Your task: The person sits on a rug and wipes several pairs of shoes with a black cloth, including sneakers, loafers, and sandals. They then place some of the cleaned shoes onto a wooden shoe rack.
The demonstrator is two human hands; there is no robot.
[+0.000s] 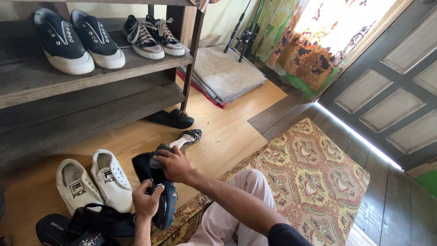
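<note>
Shoe (pixel 160 196), black and glossy w/ a thick sole, sits upright in front of the person's knees, just over the edge of the patterned rug (pixel 314 177). Left hand (pixel 146 200) has its grip closed round the shoe's side near the sole, steadying it. Right hand (pixel 175 165) presses a dark grey cloth (pixel 159 152) onto the upper part, grip closed on the cloth.

Looks like the wiping step is in hand, mid-polish by my guess. Next move prob. calls for turning the shoe in the left hand so the cloth reaches the far side, w/ the sole kept off the rug.

Just beside it to the left, a pair of white sneakers (pixel 93 180) on the wooden floor (pixel 227 132), each w/ a small dark rectangular logo patch on the insole. Near the bottom left, black sandals (pixel 86 225), one w/ pale lettering on the footbed. Beyond the shoe, a flat black-and-white slipper (pixel 185 139) and a black one (pixel 170 119). Wooden shoe rack (pixel 91 73) carries navy slip-ons w/ white toe caps (pixel 77 38) and laced navy sneakers (pixel 152 35). Folded mats (pixel 225 73) and rods lean near the curtain (pixel 314 41).
</note>
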